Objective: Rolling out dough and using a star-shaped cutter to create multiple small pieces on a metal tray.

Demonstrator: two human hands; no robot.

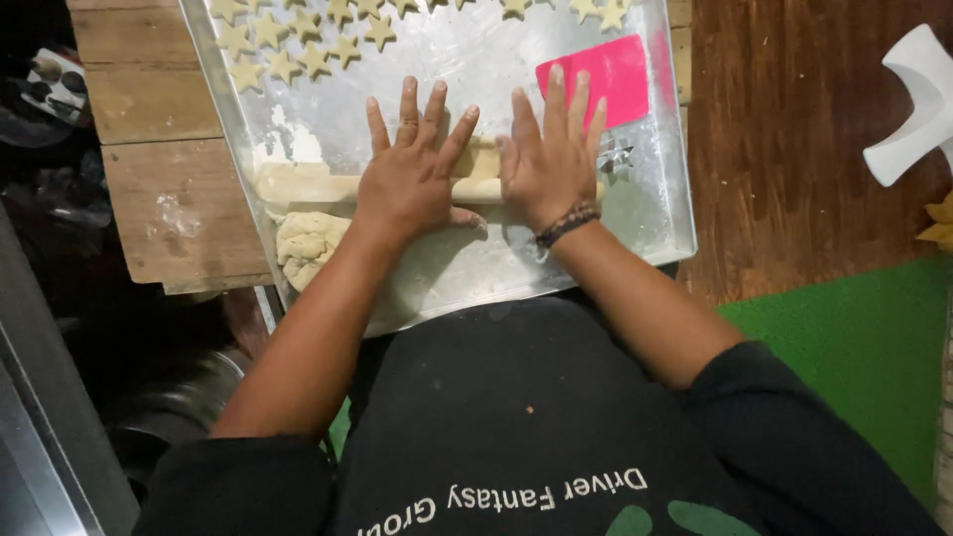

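The fingers (437, 114) of the left hand (409, 184) are spreading wide and flat, not clenched and not grasping; they are pressing down with the palm on a wooden rolling pin (313, 187). The fingers (556, 99) of the right hand (549, 164) are lying straight and close together, also released, and the palm is resting on the same pin. A dark bead bracelet (568, 223) is sitting on the right wrist.

The rolling pin is lying across the middle of the frame, its left end showing past the left hand and a short part (484, 167) showing between the two hands. It is looking stiff, smooth and round, so I judge it is rolling easily under flat palms and is sliding if the flour is thick; the good place for holding is the two outer parts, not the middle.

Under and in front of the pin a pale sheet of dough (447, 268) is lying, with a rough lump (306, 246) at the lower left. The dough is looking soft, light and easy to tear.

All is resting on a floured metal tray (670, 199), which is lying on a wooden tabletop (169, 189). In the upper left of the frame star-shaped dough pieces (288, 45) are lying in rows. A pink scraper (620, 69) is lying just beyond the right fingers, and a small metal star cutter (615, 159) is standing just beside the right hand.
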